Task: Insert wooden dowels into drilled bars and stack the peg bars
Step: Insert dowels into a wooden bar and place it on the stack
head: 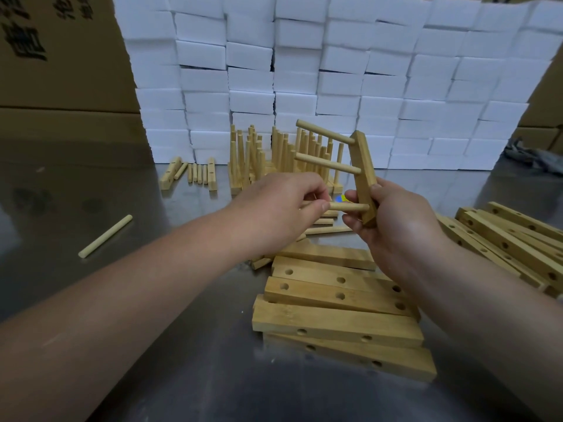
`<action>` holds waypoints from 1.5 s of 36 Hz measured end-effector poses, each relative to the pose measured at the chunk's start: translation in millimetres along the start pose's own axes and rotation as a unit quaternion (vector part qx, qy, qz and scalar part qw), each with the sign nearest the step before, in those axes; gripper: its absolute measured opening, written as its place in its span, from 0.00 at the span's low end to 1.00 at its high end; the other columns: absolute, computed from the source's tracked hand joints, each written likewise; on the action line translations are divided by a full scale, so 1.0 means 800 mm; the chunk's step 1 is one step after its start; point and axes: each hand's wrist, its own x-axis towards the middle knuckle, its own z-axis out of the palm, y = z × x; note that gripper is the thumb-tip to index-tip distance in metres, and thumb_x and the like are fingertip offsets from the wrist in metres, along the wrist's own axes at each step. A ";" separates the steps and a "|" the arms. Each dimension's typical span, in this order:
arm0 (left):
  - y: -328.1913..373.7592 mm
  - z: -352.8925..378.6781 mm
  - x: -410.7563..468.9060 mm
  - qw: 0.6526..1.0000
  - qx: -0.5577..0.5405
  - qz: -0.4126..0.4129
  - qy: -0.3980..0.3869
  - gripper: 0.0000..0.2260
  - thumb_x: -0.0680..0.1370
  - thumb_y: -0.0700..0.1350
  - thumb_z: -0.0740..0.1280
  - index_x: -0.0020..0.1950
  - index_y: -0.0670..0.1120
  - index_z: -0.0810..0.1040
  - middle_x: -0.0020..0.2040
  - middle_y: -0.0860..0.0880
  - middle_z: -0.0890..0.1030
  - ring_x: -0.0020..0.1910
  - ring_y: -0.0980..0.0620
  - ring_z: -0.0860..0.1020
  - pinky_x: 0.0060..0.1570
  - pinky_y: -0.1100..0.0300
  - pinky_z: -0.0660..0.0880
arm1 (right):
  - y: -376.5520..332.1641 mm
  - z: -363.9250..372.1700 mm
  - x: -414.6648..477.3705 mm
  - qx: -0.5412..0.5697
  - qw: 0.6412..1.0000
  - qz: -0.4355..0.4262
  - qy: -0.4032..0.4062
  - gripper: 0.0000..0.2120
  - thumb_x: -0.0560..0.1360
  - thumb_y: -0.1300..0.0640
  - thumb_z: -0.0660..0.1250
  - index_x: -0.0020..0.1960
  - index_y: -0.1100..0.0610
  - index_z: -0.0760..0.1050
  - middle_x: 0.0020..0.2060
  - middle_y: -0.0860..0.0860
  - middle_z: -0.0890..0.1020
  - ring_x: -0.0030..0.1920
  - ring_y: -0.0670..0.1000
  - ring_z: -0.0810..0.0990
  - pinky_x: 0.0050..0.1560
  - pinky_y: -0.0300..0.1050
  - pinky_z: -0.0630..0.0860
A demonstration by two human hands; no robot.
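The left hand (283, 205) hides the outer end of the lowest dowel (350, 207); a blue-and-yellow thing (342, 197) right of it is mostly covered; the bar pile (515, 239) at right runs off the frame's edge.

Black printed characters on cardboard box (70, 68), cropped, blurred, not legible

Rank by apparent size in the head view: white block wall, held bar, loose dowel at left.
1. White block wall.
2. Held bar, nearer the camera, so its lead is unsure.
3. Loose dowel at left.
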 end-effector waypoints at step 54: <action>0.010 0.002 -0.006 0.999 0.005 0.013 0.040 0.11 0.77 0.55 0.61 0.43 0.53 0.82 0.33 0.53 0.77 0.34 0.58 0.74 0.32 0.59 0.70 | 0.012 0.001 -0.024 -0.026 0.995 -0.078 -0.050 0.16 0.81 0.62 0.53 0.40 0.51 0.74 0.36 0.53 0.77 0.28 0.47 0.79 0.27 0.34 0.75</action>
